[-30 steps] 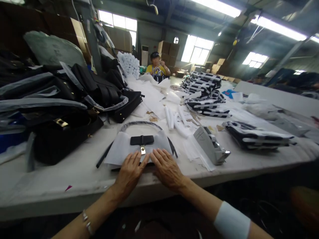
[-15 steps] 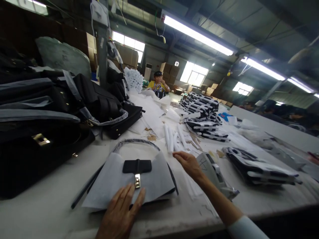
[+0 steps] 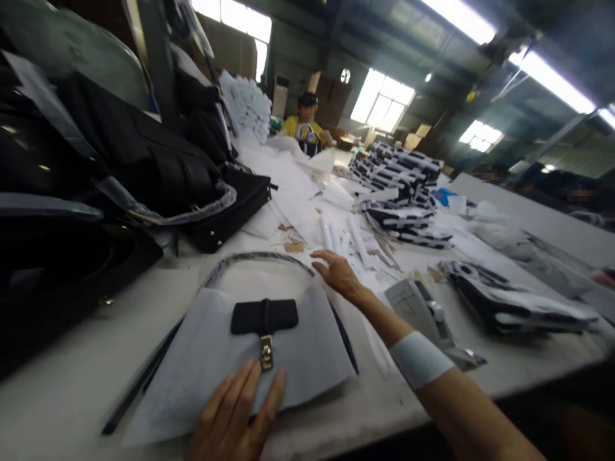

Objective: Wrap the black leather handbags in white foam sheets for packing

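A handbag lies flat in front of me, its front covered by a white paper sheet [image 3: 196, 358]. A black flap tab [image 3: 283, 315] with a gold clasp [image 3: 266, 352] shows on top of the paper. The bag's arched handle [image 3: 259, 257], wrapped in clear film, points away from me. My left hand [image 3: 237, 413] rests flat on the lower paper, fingertips beside the clasp. Close to the right end of the handle is my right hand [image 3: 339, 274], fingers stretched out and nothing seen in them; whether it touches the handle I cannot tell.
Black bags [image 3: 144, 153] are heaped at the left. White rolled tubes [image 3: 358, 240] and paper scraps lie beyond my right hand. A grey tape dispenser [image 3: 418, 307] stands to the right, with wrapped black-and-white bags [image 3: 509, 301] and a stack [image 3: 398, 186] behind. A person [image 3: 306, 125] sits across.
My right hand has moved left and away from me, to the end of the handle, and its fingers have spread. The left hand stays on the bag. The view has tilted down.
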